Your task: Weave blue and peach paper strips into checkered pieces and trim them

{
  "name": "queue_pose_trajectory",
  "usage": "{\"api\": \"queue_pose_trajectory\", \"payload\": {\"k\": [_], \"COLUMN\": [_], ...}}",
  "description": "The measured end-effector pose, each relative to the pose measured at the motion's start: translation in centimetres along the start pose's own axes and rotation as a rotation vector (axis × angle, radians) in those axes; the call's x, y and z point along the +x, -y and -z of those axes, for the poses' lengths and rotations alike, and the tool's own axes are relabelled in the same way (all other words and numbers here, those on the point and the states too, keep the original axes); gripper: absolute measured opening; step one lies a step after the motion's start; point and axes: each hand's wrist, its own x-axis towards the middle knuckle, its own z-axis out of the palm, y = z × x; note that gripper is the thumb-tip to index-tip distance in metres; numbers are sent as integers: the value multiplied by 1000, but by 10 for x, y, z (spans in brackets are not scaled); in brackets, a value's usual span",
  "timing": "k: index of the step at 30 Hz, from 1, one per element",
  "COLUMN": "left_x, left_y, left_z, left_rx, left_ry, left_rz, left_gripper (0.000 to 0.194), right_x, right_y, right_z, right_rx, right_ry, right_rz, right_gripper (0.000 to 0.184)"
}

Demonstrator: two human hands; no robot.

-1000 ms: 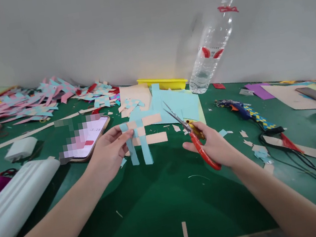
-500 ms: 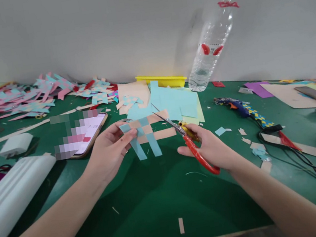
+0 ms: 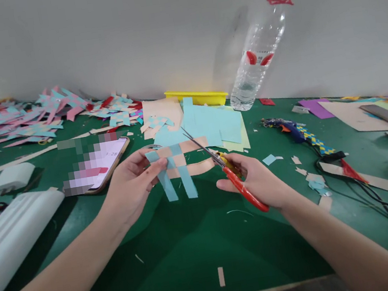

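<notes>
Between thumb and fingers, my left hand (image 3: 135, 182) pinches a small weave of paper strips (image 3: 179, 160), light blue crossed with peach. Two blue ends hang down from it, and two peach ends stick out to the right. Red-handled scissors (image 3: 235, 178) are in my right hand (image 3: 254, 175), their slim blades slightly apart and pointing up and left. The blades cross over the upper peach strip, close to its right end. The tip of the lower peach strip lies against the scissors near the pivot; whether it is between the blades I cannot tell.
Blue paper sheets (image 3: 209, 125) lie behind the hands, before a yellow tray (image 3: 197, 97). A clear bottle (image 3: 260, 50) leans on the wall. A phone (image 3: 107, 162), a white charger (image 3: 13, 177) and heaped paper strips (image 3: 32, 115) are left; cables (image 3: 386, 205) and scraps (image 3: 318, 185) right.
The scissors have moved left and the weave slightly right, so the blades now overlap the peach strip ends. The weave tilted, then straightened somewhat. Both hands kept their hold.
</notes>
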Motion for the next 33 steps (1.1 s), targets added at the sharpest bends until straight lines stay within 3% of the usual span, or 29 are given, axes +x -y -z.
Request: {"api": "queue_pose_trajectory", "payload": {"k": [8, 24, 33], "left_x": [1, -1, 0], "left_y": [-1, 0, -3], "left_z": [0, 2, 1], "left_rx": [61, 60, 50], "left_ry": [-82, -50, -63], "left_rz": [-7, -3, -7], "left_gripper": [23, 16, 13], "right_x": [0, 1, 2], "right_y": [-1, -5, -8], "right_z": [4, 4, 9], "right_rx": [-23, 20, -98], "right_ry": [63, 22, -46], "right_rz": [3, 11, -26], "right_gripper": [49, 34, 26]}}
